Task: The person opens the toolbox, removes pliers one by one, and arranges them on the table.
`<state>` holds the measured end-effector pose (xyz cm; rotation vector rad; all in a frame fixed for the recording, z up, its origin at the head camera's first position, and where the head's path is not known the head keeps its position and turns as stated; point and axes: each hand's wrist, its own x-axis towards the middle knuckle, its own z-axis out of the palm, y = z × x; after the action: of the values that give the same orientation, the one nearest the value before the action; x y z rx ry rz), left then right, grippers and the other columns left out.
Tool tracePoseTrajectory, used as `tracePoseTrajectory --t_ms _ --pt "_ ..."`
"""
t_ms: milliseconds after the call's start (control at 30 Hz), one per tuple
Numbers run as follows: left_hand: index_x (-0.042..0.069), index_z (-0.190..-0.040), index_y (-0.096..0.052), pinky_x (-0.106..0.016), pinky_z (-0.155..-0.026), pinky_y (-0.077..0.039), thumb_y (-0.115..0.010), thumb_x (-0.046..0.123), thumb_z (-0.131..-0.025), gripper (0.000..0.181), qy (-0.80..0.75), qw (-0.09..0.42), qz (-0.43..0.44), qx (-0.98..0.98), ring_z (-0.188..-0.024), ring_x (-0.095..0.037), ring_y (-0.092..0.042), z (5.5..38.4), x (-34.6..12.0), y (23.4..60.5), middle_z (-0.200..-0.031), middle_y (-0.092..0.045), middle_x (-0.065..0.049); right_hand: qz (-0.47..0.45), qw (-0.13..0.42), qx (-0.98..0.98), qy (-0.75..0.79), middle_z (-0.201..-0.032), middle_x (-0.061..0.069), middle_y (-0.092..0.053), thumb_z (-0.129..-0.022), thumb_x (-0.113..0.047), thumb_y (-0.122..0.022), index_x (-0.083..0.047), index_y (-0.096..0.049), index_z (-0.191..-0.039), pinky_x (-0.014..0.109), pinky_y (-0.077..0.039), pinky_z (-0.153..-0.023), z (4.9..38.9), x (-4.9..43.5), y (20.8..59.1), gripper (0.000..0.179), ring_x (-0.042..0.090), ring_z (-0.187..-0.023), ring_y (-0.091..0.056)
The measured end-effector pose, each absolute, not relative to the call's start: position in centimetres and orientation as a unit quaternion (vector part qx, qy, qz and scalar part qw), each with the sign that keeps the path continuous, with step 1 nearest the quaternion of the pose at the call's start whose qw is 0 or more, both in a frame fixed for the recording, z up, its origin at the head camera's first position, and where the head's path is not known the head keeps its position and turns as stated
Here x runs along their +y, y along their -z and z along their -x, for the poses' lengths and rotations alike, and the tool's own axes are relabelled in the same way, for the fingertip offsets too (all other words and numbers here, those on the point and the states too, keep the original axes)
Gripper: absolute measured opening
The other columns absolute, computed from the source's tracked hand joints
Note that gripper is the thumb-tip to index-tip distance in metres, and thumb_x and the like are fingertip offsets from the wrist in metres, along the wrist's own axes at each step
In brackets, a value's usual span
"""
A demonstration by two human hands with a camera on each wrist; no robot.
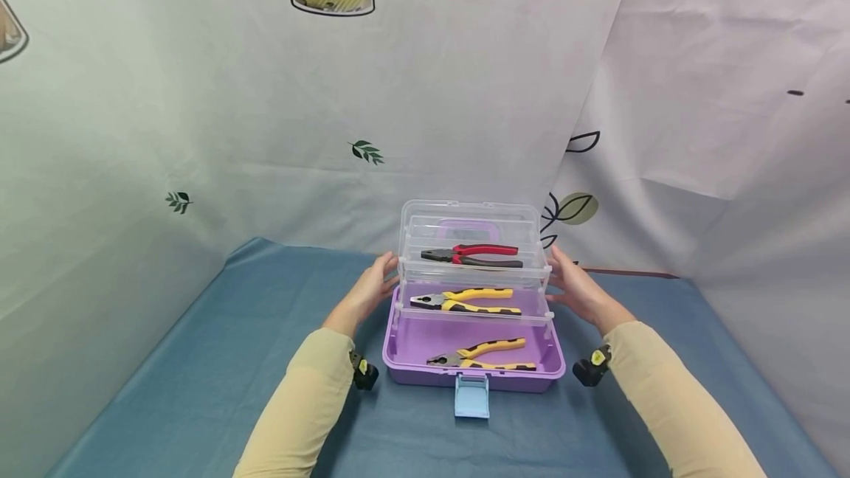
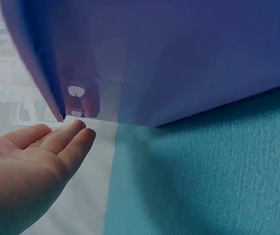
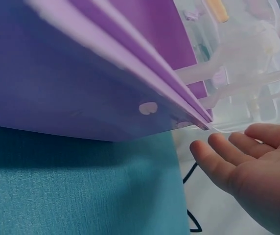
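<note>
A purple toolbox (image 1: 425, 373) stands unfolded in the head view, its clear lid (image 1: 521, 221) raised at the back. Red-and-black pliers (image 1: 488, 249) lie in the upper clear tray, and yellow-and-black pliers (image 1: 481, 293) in the lower one. A second yellow-and-black pair (image 1: 494, 347) is in the purple base. My left hand (image 1: 368, 292) is at the left side of the trays, fingers extended; in the left wrist view its fingertips (image 2: 86, 134) come close under the box's rear corner. On the other side my right hand (image 1: 584, 293) mirrors it, fingers spread beside the trays and holding nothing.
A light blue latch (image 1: 471, 400) hangs down at the box's front. Blue cloth (image 1: 279, 330) covers the table. Behind it rises a pale printed curtain (image 1: 299, 131), close to the lid. Small dark cameras sit on both wrists.
</note>
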<state>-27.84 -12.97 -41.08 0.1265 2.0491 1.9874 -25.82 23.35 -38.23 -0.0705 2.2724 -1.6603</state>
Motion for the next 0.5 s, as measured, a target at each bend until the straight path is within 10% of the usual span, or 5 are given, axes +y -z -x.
tracePoseTrajectory --t_ms 500 --pt "-0.004 -0.148 -0.019 -0.048 -0.114 -0.030 -0.022 0.037 -0.103 0.061 -0.696 0.146 -0.047 0.702 -0.136 -0.040 -0.032 27.19 -13.23 41.31 -0.157 -0.014 -0.020 0.021 0.167 0.784 0.597 -0.158 0.020 -0.007 -0.084 -0.080 -0.014 -0.007 -0.006 -0.153 0.061 -0.027 -0.111 25.46 23.29 38.13 0.100 0.043 -0.144 -0.011"
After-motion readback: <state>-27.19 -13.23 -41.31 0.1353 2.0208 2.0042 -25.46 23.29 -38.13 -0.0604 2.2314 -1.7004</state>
